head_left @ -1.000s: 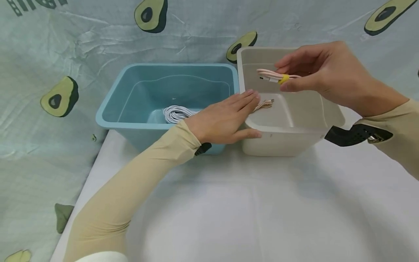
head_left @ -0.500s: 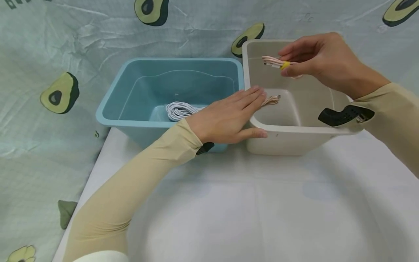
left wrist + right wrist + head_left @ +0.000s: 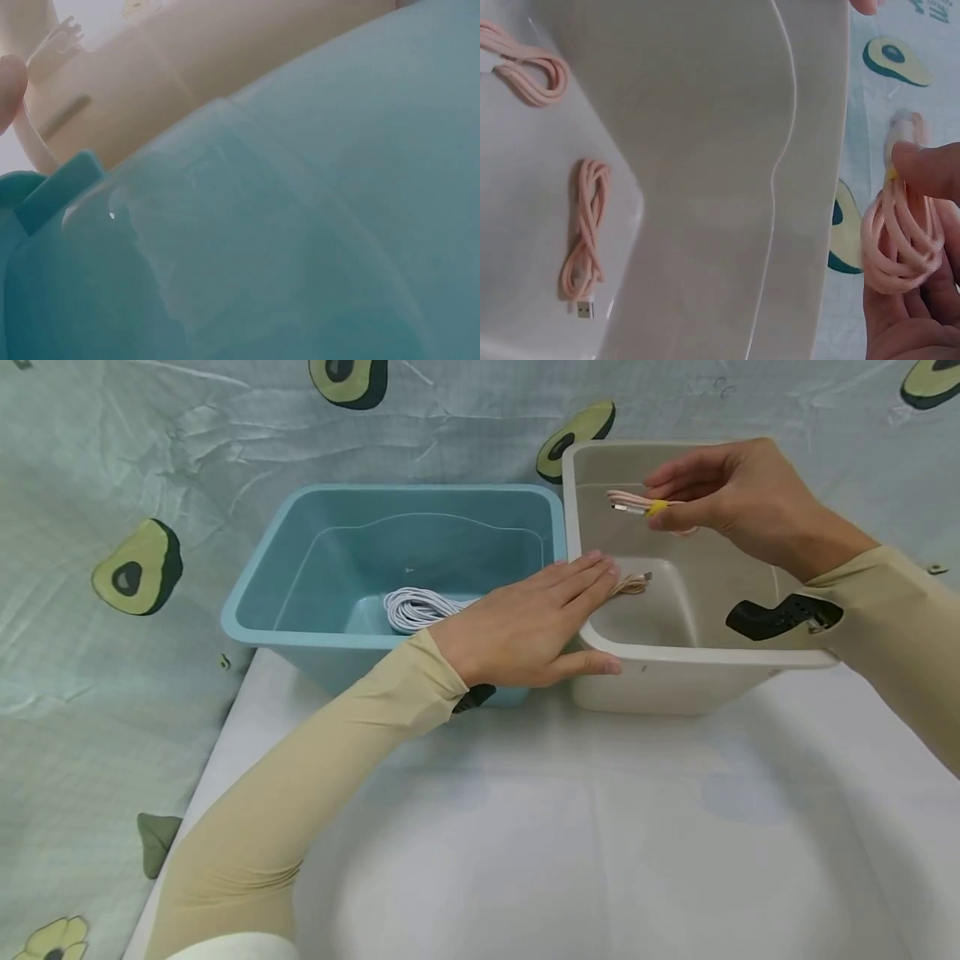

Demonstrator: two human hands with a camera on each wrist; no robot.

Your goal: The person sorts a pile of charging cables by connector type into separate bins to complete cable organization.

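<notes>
My right hand (image 3: 738, 506) pinches a bundled pink USB cable (image 3: 904, 240) between thumb and fingers, over the beige bin (image 3: 705, 655). A yellow tie (image 3: 657, 507) wraps the bundle, and its metal plug points left in the head view. Palm down with straight fingers, my left hand (image 3: 525, 627) lies across the adjoining rims of the beige bin and the blue bin (image 3: 315, 638). On the beige bin's floor, the right wrist view shows a pink cable (image 3: 589, 229) and another pink cable (image 3: 536, 71). A coiled white cable (image 3: 420, 610) lies inside the blue bin, partly hidden by my left hand.
Both bins stand side by side on a white-covered table (image 3: 525, 843). Behind them hangs a pale green sheet (image 3: 225, 435) printed with avocados, which also drops along the table's left edge.
My right wrist has come left and up, the pink cable still held over the beige bin. The bins have shifted slightly up and right in the head view. My left hand keeps its place on the rims.
</notes>
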